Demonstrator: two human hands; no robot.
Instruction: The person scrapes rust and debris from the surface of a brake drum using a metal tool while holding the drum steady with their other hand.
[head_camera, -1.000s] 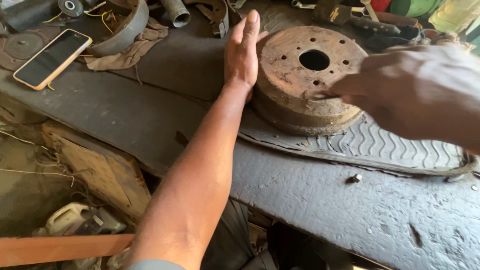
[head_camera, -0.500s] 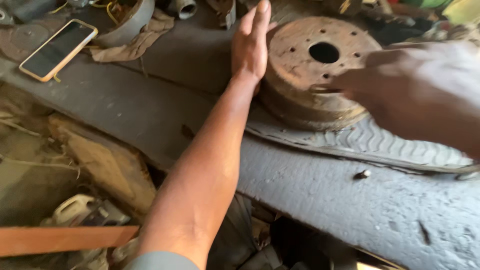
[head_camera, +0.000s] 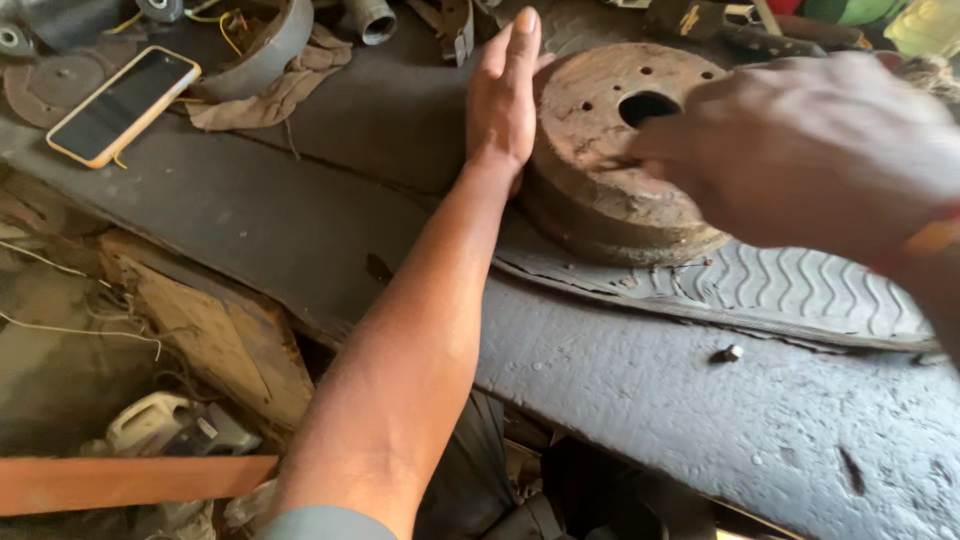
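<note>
Down at the near bottom, below the bench's front edge, a white plastic jug (head_camera: 150, 420) lies among clutter beside a reddish wooden plank (head_camera: 120, 483). The left forearm rises from there, crossing the dark, grimy bench (head_camera: 300, 215) on a diagonal toward its far side.

A little further in, near the right end of the bench, a small loose bolt (head_camera: 731, 353) sits alone on the bare top. Just beyond it lies a strip of tyre tread (head_camera: 800, 285) with wavy grooves, running along toward the right edge.

On that strip's left end stands the rusty brake drum (head_camera: 600, 170), flat face up, with a large centre hole and a ring of small bolt holes. The left hand (head_camera: 503, 100) stands on edge flat against the drum's left wall, fingers straight and pressed together, pointing to the far edge. The right hand (head_camera: 800, 150) comes in from the right over the drum's top, close to the camera and blurred; its fingertips reach the face by the centre hole, and I cannot tell whether they pinch anything.

Far left corner: a phone (head_camera: 122, 105) in an orange case lies screen up, a crumpled rag (head_camera: 270, 90) and a curved metal shoe (head_camera: 265, 50) just past it.
</note>
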